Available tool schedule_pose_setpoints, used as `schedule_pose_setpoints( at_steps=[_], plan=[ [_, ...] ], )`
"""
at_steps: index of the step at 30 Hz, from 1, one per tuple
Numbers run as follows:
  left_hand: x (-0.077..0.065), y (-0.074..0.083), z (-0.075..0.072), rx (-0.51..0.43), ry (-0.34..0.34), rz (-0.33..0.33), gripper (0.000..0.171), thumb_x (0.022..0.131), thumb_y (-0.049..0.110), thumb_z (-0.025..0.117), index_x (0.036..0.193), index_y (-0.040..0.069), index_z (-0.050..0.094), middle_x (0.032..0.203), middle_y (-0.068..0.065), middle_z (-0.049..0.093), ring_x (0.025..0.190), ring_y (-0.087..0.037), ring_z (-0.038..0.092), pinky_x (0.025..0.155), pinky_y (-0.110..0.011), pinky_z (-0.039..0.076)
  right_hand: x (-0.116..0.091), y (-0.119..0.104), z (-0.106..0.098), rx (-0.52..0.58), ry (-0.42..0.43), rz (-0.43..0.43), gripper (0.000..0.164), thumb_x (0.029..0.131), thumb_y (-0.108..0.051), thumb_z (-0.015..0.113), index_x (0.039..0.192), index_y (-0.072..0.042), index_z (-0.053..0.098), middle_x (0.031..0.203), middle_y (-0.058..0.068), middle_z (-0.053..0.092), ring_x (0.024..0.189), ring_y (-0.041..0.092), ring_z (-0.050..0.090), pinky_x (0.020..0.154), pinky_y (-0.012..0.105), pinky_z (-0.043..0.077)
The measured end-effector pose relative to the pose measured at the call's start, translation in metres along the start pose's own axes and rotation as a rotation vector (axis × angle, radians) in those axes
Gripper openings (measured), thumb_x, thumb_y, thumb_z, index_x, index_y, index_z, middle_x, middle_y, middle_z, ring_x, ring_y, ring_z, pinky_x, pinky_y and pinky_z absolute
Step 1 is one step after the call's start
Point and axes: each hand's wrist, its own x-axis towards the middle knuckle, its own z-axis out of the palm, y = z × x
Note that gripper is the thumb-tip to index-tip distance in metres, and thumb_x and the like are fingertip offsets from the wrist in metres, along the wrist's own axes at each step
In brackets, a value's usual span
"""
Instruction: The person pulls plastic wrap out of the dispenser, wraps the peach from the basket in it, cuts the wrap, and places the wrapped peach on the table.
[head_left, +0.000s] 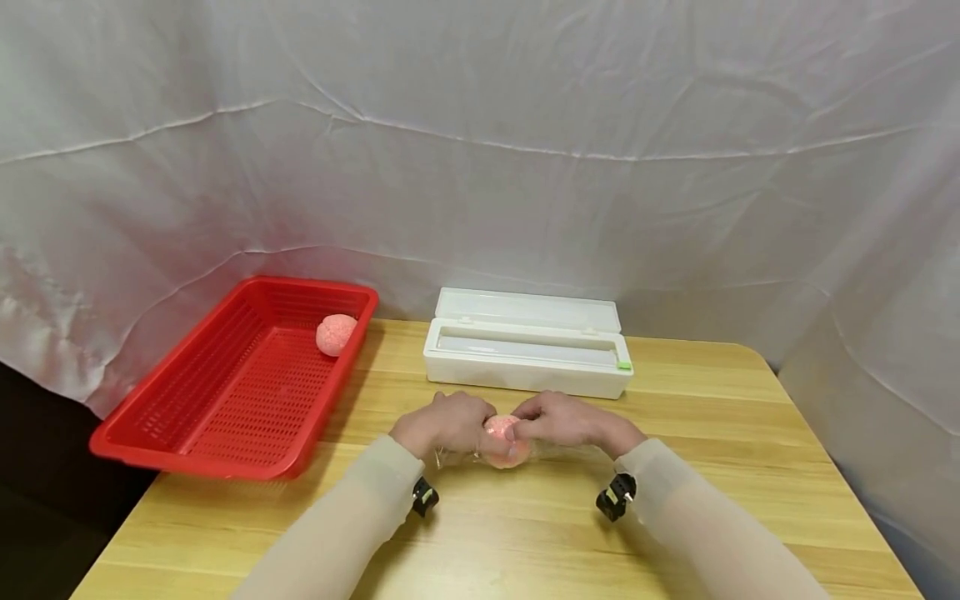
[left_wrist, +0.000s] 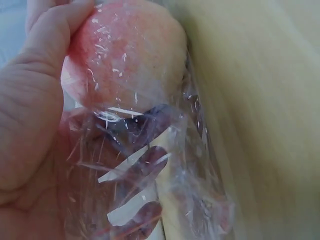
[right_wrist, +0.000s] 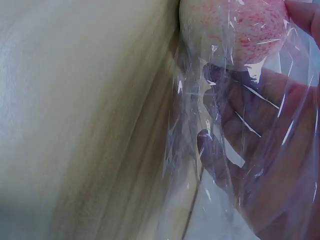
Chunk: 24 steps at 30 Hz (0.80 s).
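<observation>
Between both hands, over the middle of the table, is a pinkish-red peach [head_left: 506, 450] covered in clear plastic wrap. My left hand [head_left: 448, 423] grips its left side, the thumb pressed on the film-covered skin. From the right, my right hand [head_left: 568, 419] holds it with thumb and fingers. Loose, crinkled plastic wrap [left_wrist: 192, 170] hangs off the peach in the left wrist view, the fingers showing through it. A longer sheet of wrap [right_wrist: 250, 115] drapes across the right palm and fingers in the right wrist view.
Behind the hands, a white film dispenser box [head_left: 525, 379] stands with its lid raised and a roll inside. A red plastic basket [head_left: 202, 465] at the left holds another peach [head_left: 336, 334] near its right wall. Pale curtains [head_left: 525, 208] surround the wooden table [head_left: 510, 542].
</observation>
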Motion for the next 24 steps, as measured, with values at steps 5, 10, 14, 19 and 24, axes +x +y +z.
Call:
schedule_pose_setpoints(
  at_steps=[5, 10, 14, 19, 24],
  plan=[
    [0.004, -0.002, -0.003, -0.041, -0.05, -0.008, 0.047, 0.085, 0.072, 0.072, 0.086, 0.025, 0.068, 0.077, 0.01, 0.067, 0.073, -0.011, 0.06, 0.099, -0.056, 0.047, -0.006, -0.006, 0.001, -0.039, 0.088, -0.056, 0.042, 0.096, -0.036, 0.061, 0.129, -0.013, 0.074, 0.122, -0.001, 0.074, 0.112, 0.019, 0.064, 0.098, 0.043, 0.053],
    [0.004, -0.003, -0.007, -0.117, -0.062, -0.022, 0.043, 0.085, 0.068, 0.077, 0.085, 0.025, 0.073, 0.076, 0.009, 0.068, 0.069, -0.013, 0.062, 0.07, -0.035, 0.051, -0.016, -0.024, 0.014, -0.283, 0.18, -0.15, 0.062, 0.087, -0.041, 0.075, 0.139, -0.009, 0.063, 0.13, 0.002, 0.068, 0.12, 0.022, 0.063, 0.103, 0.047, 0.052],
    [0.001, -0.006, -0.01, -0.083, 0.021, -0.028, 0.054, 0.091, 0.067, 0.071, 0.115, 0.019, 0.078, 0.106, 0.003, 0.077, 0.097, -0.019, 0.07, 0.091, -0.044, 0.054, -0.017, -0.025, 0.027, -0.435, 0.253, -0.167, 0.073, 0.083, -0.049, 0.086, 0.137, -0.009, 0.06, 0.127, 0.003, 0.067, 0.117, 0.022, 0.063, 0.102, 0.049, 0.051],
    [-0.019, -0.019, -0.018, -0.103, 0.313, -0.144, 0.05, 0.103, 0.057, 0.06, 0.119, 0.012, 0.073, 0.107, -0.003, 0.076, 0.099, -0.025, 0.07, 0.09, -0.048, 0.054, -0.015, -0.022, 0.034, -0.478, 0.314, -0.147, 0.073, 0.084, -0.048, 0.086, 0.139, -0.008, 0.059, 0.132, 0.009, 0.068, 0.12, 0.027, 0.063, 0.102, 0.053, 0.051],
    [-0.048, -0.03, -0.02, -0.232, 0.484, -0.282, 0.038, 0.109, 0.044, 0.054, 0.09, 0.012, 0.062, 0.076, -0.003, 0.057, 0.072, -0.021, 0.054, 0.064, -0.034, 0.044, -0.015, -0.023, 0.035, -0.479, 0.323, -0.133, 0.074, 0.083, -0.048, 0.088, 0.138, -0.007, 0.059, 0.132, 0.01, 0.067, 0.122, 0.029, 0.063, 0.104, 0.053, 0.05]
  ],
)
